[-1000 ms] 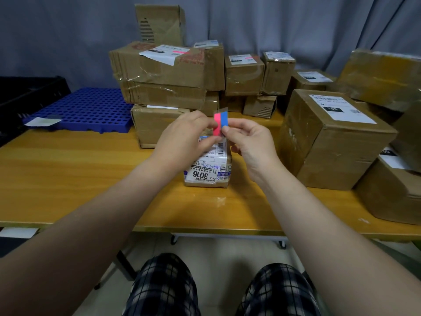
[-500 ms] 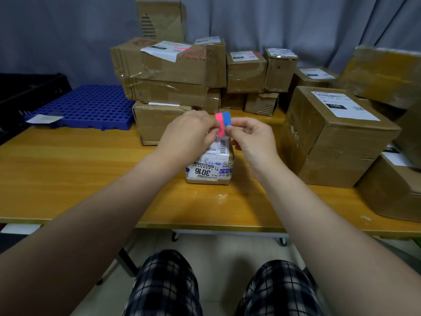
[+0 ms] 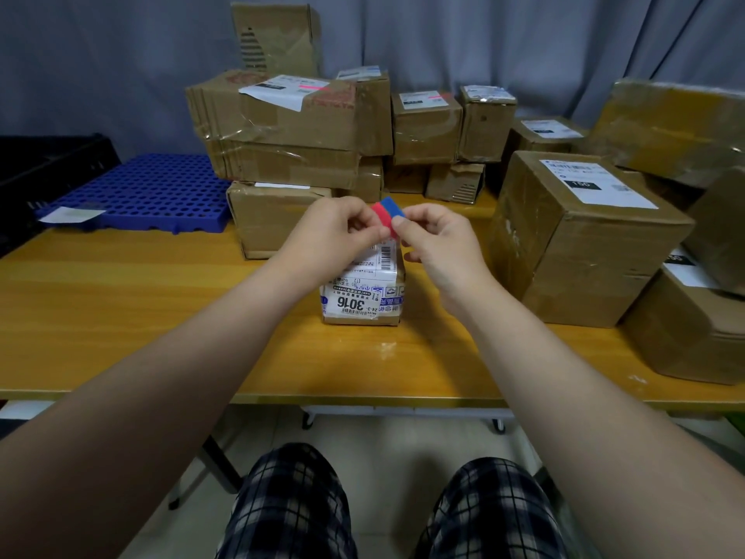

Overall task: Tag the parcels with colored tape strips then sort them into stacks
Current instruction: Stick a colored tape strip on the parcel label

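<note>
Just above the small parcel point(image 3: 363, 294) on the surface point(image 3: 121, 316), your left hand point(image 3: 330, 232) and right hand point(image 3: 441, 246) meet, fingers bent, both pinching the red and blue tape strips point(image 3: 383, 213).

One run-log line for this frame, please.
stage: tagging | left hand: pinches tape strips | right hand: pinches tape strips too | small parcel: on table under hands

A yellow-orange wooden table point(image 3: 121, 316) stands before a grey curtain point(image 3: 100, 66), with a blue perforated plastic panel point(image 3: 153, 191) at its far left carrying a white paper slip point(image 3: 70, 215), and a black crate point(image 3: 44, 163) just beside the panel.
</note>
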Motion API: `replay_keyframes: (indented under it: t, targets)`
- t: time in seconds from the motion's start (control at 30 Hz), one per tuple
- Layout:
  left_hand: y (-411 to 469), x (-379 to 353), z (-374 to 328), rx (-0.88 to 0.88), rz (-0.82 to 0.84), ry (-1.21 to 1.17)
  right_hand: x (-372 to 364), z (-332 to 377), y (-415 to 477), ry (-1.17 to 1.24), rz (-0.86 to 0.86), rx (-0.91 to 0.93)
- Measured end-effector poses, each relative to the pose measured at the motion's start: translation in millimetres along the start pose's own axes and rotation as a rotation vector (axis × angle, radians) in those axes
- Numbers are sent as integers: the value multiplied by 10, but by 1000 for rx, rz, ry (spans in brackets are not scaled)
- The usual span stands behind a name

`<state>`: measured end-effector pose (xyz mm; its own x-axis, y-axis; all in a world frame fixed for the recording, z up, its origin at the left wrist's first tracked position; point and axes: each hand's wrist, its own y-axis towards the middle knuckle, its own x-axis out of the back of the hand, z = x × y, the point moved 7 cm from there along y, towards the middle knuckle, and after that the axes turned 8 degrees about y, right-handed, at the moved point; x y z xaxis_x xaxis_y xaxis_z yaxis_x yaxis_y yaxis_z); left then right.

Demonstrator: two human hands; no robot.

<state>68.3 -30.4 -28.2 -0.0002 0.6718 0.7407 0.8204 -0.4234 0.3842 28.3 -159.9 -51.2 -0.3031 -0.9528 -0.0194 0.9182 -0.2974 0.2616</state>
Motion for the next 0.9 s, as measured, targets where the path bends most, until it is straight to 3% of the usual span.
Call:
replay_keyframes:
  t: [0.4, 0.6, 0.7, 0.8, 0.9]
  targets:
    - [7, -3, 202, 192, 12, -338, 77, -19, 50, 48, -13, -14]
    - [-22, 36, 310, 277, -44, -373, 388, -367, 110, 57, -258, -113]
    - [-31, 15, 291, 277, -45, -367, 596, -660, 92, -182, -370, -268]
    - [-25, 4, 261, 268, -43, -356, 654, -748, 81, -567, -292, -365]
    - [-3, 18, 263, 297, -46, -356, 584, -415, 94, -840, -311, -153]
